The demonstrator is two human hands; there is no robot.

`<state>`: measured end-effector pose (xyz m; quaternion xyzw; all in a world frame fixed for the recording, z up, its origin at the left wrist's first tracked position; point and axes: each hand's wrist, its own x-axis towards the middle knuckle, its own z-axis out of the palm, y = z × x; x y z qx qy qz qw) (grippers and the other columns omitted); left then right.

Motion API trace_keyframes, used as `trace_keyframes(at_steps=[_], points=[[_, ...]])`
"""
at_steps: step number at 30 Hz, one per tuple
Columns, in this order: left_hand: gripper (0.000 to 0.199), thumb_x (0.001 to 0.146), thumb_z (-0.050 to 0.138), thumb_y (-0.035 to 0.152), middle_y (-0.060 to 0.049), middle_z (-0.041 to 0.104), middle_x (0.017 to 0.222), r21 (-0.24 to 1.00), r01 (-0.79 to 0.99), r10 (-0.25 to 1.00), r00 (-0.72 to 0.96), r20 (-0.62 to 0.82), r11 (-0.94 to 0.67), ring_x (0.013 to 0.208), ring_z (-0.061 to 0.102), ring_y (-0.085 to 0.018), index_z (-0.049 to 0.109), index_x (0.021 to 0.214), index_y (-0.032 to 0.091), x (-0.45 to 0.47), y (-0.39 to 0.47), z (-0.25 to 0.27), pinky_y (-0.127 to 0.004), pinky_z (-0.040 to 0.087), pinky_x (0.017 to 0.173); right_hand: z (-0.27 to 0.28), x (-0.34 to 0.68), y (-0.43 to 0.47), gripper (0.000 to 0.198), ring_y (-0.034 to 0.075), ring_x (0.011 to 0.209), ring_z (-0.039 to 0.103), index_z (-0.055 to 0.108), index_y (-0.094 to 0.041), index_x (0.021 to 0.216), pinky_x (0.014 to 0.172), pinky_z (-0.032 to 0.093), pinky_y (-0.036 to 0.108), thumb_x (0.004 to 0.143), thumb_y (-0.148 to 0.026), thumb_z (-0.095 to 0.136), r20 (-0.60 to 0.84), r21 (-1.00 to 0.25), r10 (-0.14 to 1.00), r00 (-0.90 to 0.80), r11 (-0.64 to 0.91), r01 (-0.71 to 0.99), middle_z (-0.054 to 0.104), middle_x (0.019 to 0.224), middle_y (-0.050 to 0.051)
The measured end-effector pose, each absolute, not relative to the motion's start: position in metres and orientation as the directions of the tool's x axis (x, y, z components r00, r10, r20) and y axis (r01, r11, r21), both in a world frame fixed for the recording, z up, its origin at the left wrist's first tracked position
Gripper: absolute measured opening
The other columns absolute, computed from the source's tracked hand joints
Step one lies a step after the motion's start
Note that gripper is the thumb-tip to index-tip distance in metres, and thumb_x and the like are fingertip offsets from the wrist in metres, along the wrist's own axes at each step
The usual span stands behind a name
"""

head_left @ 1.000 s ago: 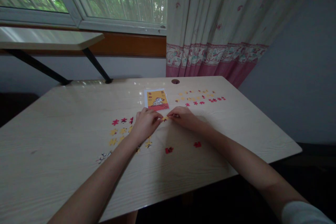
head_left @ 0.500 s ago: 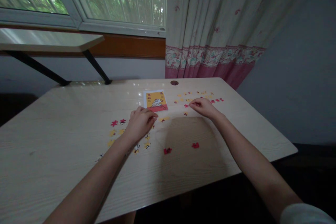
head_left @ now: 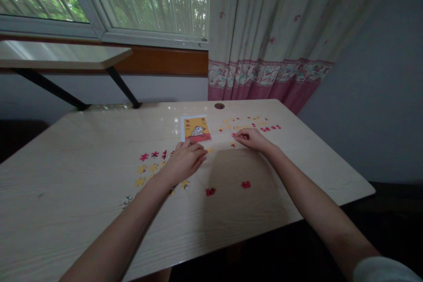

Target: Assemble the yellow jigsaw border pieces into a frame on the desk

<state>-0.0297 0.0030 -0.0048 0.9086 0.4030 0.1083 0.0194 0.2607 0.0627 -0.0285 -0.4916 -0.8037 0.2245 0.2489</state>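
Observation:
Over the middle of the desk, my left hand [head_left: 189, 159] has its fingers curled together at a yellow puzzle piece [head_left: 210, 150], which they partly cover. My right hand [head_left: 254, 139] is closed in a pinch, its fingertips on a red puzzle piece [head_left: 233, 135]. Just below those fingertips lies a small yellow piece with a dark red mark [head_left: 233, 144]. A picture card [head_left: 197, 128] with a white animal on yellow and red lies beyond my left hand. Two red pieces lie nearer me, one to the left [head_left: 210, 191] and one to the right [head_left: 245, 184].
Several yellow and red pieces [head_left: 153, 167] lie in rows to the left, partly behind my left arm. More small pieces [head_left: 265, 129] are spread at the back right. The desk [head_left: 82, 158] has a cable hole [head_left: 219, 106] and a raised shelf [head_left: 66, 55]; a curtain [head_left: 264, 70] hangs behind.
My left hand has moved right and slightly nearer me, onto the yellow piece. My right hand has shifted slightly left, its fingertips now at the red piece.

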Motion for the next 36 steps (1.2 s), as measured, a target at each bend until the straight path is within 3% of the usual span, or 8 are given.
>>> trace_keyframes(at_steps=[14,23,36], points=[[0.027,0.094,0.041,0.027,-0.007,0.065,0.106,0.066,0.698,0.696,0.694,0.184,-0.713,0.098,0.047,-0.026,0.061,0.110,0.018,-0.026,0.001,-0.006,-0.038,0.036,0.079,-0.029,0.261,0.066,0.029,0.008,0.056,0.039,0.069,-0.011,0.092,0.056,0.031,0.022,0.079,-0.034,0.059,0.064,-0.717,0.905,-0.421,0.335,0.611,0.052,0.065,-0.001],[0.025,0.092,0.042,0.024,-0.008,0.065,0.098,0.032,0.720,0.704,0.667,0.244,-0.693,0.098,0.049,-0.026,0.065,0.097,0.017,-0.039,0.008,-0.003,-0.038,0.037,0.078,-0.036,0.259,0.053,0.023,0.010,0.063,0.046,0.069,-0.016,0.100,0.062,0.035,0.022,0.082,-0.027,0.059,0.239,-0.561,0.868,-0.435,0.489,0.668,0.059,0.076,0.003],[0.023,0.089,0.046,0.020,-0.007,0.066,0.096,0.035,0.732,0.721,0.660,0.209,-0.680,0.098,0.048,-0.027,0.067,0.098,0.018,-0.040,0.008,-0.004,-0.039,0.036,0.078,-0.035,0.258,0.046,0.018,0.010,0.064,0.050,0.072,-0.018,0.089,0.062,0.037,0.022,0.079,-0.031,0.065,0.254,-0.531,0.866,-0.430,0.497,0.687,0.061,0.075,0.003]])
